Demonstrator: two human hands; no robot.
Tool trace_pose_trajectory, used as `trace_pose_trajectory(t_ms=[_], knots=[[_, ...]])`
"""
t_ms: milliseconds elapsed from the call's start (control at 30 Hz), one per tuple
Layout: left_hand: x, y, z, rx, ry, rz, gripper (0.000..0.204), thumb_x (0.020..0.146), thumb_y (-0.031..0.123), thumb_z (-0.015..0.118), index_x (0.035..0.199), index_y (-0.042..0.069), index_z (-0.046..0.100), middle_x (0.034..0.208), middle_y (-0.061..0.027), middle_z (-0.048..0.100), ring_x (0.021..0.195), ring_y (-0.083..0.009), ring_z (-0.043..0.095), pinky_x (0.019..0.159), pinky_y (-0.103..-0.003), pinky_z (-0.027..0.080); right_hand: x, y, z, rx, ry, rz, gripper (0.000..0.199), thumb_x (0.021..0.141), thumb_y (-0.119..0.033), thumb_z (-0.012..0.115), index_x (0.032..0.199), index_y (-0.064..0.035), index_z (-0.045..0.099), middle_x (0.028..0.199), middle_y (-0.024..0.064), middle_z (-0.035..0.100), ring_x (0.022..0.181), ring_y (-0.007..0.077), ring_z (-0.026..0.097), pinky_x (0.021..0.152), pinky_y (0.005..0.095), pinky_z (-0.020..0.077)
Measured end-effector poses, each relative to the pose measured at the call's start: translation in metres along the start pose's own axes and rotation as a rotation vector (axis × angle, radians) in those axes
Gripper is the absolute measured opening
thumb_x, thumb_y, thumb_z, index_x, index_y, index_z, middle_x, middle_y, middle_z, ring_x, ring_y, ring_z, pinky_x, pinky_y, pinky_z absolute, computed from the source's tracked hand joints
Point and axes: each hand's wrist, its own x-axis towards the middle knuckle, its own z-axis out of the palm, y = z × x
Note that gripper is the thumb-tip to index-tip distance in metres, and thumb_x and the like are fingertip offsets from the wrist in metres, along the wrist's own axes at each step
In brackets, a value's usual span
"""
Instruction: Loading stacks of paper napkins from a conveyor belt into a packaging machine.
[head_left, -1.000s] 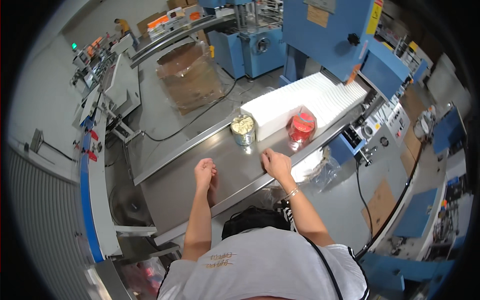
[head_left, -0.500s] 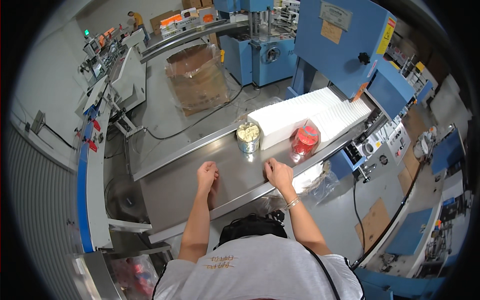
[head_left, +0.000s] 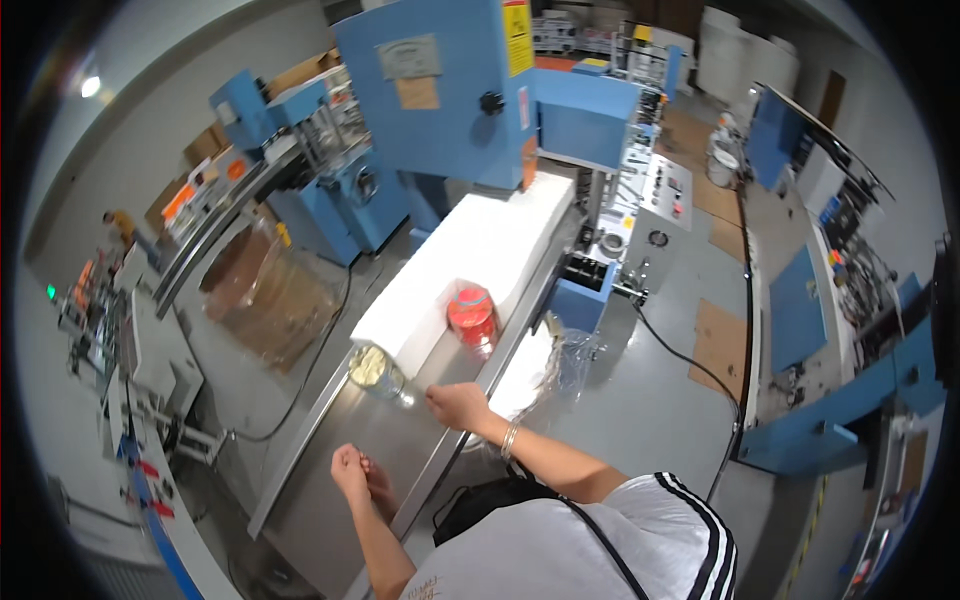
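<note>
My left hand (head_left: 350,472) is held over the metal table (head_left: 312,525), its fingers curled closed. My right hand (head_left: 458,406) is also closed, nearer the far end of the table; whether either holds anything small is hidden. Just beyond my right hand stands a clear round container with pale yellow contents (head_left: 372,368). To its right is another clear container with red contents (head_left: 472,315). Both touch or nearly touch a long row of white material (head_left: 450,255) that runs back under a blue machine (head_left: 440,110). Neither hand touches the containers.
A large cardboard box with a plastic liner (head_left: 270,295) stands on the floor at the left. Metal rails (head_left: 290,455) edge the table. To the right are a control panel (head_left: 665,190), clear plastic (head_left: 575,365) and a black cable (head_left: 690,365). A person (head_left: 122,228) is far off at left.
My view has swung to the right, so the scene sits further left and tilted. Both hands stay closed near the table, and the containers keep their places by the white row.
</note>
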Motion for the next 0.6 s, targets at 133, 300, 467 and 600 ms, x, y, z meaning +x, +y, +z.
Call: trace_pose_trajectory(t_ms=[133,300,467,600], knots=[[0.0025,0.0027,0.0022,0.059,0.032,-0.040,0.007,0.098,0.006,0.057,0.101,0.001,0.061,0.073,-0.0037,0.061,0.054,-0.0076,0.053,0.045,-0.021,0.044,-0.0005,0.0001,-0.0014,0.021,0.036,-0.027,0.019,0.092,-0.028,0.058,0.086,-0.0104,0.064,0.067,0.0133,0.066,0.063,0.0358,0.065,0.056,0.0482,0.0508],[0.0020,0.0032,0.0013,0.061,0.035,-0.042,0.007,0.099,0.008,0.057,0.101,0.002,0.061,0.072,-0.0031,0.061,0.052,-0.0071,0.053,0.044,-0.020,0.044,-0.0012,-0.0018,-0.0030,0.048,0.045,-0.028,0.023,0.091,-0.027,0.056,0.079,-0.0083,0.062,0.065,0.0148,0.065,0.062,0.0364,0.065,0.057,0.0495,0.0505],[-0.0002,0.0044,0.0014,0.009,0.009,-0.028,0.007,0.100,0.010,0.057,0.099,0.003,0.060,0.071,-0.0035,0.061,0.051,-0.0077,0.053,0.043,-0.021,0.044,-0.0008,-0.0015,-0.0026,0.058,0.042,-0.028,0.023,0.091,-0.028,0.056,0.080,-0.0084,0.063,0.066,0.0161,0.065,0.064,0.0381,0.065,0.058,0.0507,0.0502],[-0.0006,0.0054,0.0026,0.009,0.005,-0.043,0.008,0.100,0.011,0.057,0.099,0.003,0.060,0.071,-0.0034,0.061,0.051,-0.0077,0.052,0.043,-0.021,0.044,-0.0013,0.0001,-0.0025,0.059,0.029,-0.018,0.021,0.091,-0.027,0.057,0.082,-0.0086,0.063,0.067,0.0165,0.065,0.065,0.0387,0.065,0.059,0.0515,0.0503]])
